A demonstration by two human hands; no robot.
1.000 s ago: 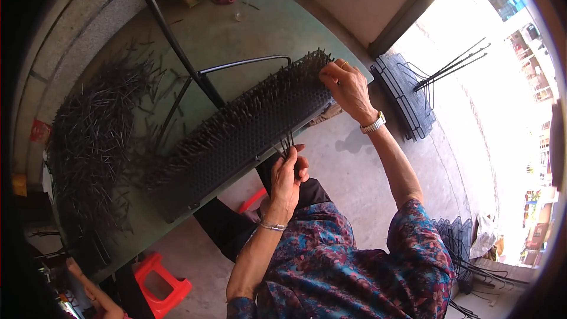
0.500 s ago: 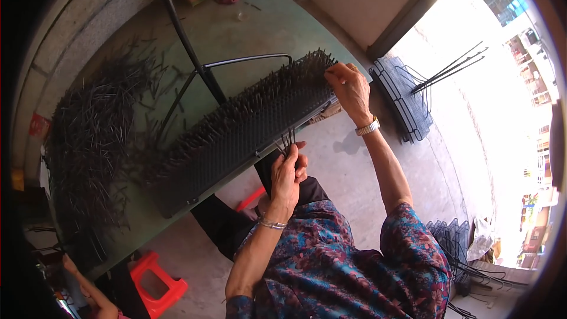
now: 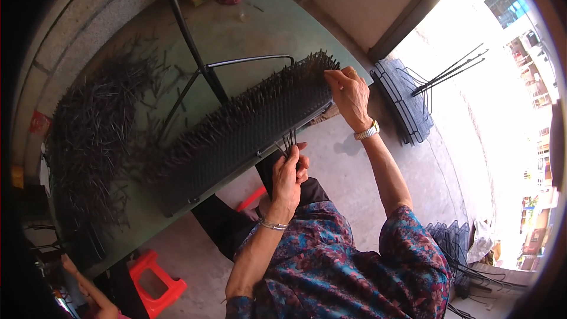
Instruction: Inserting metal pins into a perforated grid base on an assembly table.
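Observation:
A long dark board [image 3: 248, 137] with rows of small holes lies slantwise along the near edge of the green table [image 3: 277, 20]. Thin dark sticks [image 3: 254, 99] stand upright in a dense band along its far side. My left hand [image 3: 287, 178] is closed around several similar loose sticks [image 3: 289, 139], just off the board's near edge, their tips pointing up. At the board's right end, my right hand [image 3: 353, 97] is pinched at the last of the standing sticks; anything between its fingertips is hidden.
A big heap of loose dark sticks [image 3: 97, 124] covers the table's left. A black metal frame [image 3: 182, 23] rises behind the board. Mesh panels with rods [image 3: 403, 99] stand on the floor at right, a red stool [image 3: 156, 283] below left. Another person's arm [image 3: 88, 288] shows at lower left.
My right hand has shifted very slightly and its fingers sit a little differently at the board's end. The left hand keeps its sticks in nearly the same place.

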